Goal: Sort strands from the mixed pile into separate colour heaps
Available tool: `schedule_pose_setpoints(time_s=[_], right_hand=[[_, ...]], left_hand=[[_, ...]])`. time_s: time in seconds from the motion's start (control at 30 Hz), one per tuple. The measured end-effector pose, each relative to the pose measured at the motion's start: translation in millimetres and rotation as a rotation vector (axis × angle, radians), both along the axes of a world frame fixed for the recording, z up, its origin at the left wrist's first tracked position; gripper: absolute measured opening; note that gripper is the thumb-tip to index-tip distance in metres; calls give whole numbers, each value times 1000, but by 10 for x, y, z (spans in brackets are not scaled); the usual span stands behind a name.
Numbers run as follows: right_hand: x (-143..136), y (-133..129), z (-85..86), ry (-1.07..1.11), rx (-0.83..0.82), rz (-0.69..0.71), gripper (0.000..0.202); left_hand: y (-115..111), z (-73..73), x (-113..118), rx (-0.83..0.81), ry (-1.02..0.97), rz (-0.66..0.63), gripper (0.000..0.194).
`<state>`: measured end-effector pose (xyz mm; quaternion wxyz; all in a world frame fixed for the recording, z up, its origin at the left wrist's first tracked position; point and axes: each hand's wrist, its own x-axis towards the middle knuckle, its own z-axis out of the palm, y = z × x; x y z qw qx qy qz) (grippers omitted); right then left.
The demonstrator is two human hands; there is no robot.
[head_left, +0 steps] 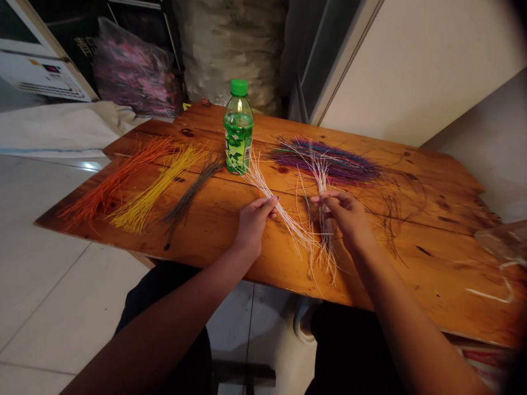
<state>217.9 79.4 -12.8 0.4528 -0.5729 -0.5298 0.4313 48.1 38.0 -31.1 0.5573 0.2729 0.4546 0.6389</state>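
Note:
My left hand (258, 216) is closed around a bundle of thin white strands (294, 227), which fan out at both ends above the wooden table. To its right, a second bundle of whitish-grey strands (326, 233) lies on the tabletop. My right hand (345, 211) is over this second bundle, its thumb and fingers pinched together at the strands; how many it grips cannot be made out. A few loose pale strands (307, 200) lie between the two bundles. Just beyond my left hand stands a green-capped plastic bottle (239, 131), partly full.
Orange strands (119, 175), yellow strands (158, 189) and dark grey strands (193, 189) lie left on the wooden table (411, 274). A mixed purple-blue pile (329, 162) lies at the back, with stray dark strands (391, 219) to the right. A plastic bag (134, 77) stands beyond the table.

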Motion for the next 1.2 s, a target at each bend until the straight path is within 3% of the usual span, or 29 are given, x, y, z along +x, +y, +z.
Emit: schedule_pose_setpoints(time_s=[0.07, 0.17, 0.37, 0.47, 1.2], right_hand=[[-17, -15, -7, -5, 120, -21, 14], [-71, -66, -38, -21, 210, 51, 16], [-255, -200, -77, -92, 123, 308, 20], [-305, -227, -88, -94, 121, 358, 19], [-272, -206, -41, -51, 139, 288, 23]], left_hand=[[-1, 1, 4, 9, 25, -12, 17], [-11, 12, 23, 37, 96, -49, 20], [-28, 16, 61, 88, 193, -79, 21], [-28, 8, 63, 78, 183, -81, 21], [-18, -3, 42, 27, 204, -31, 20]])
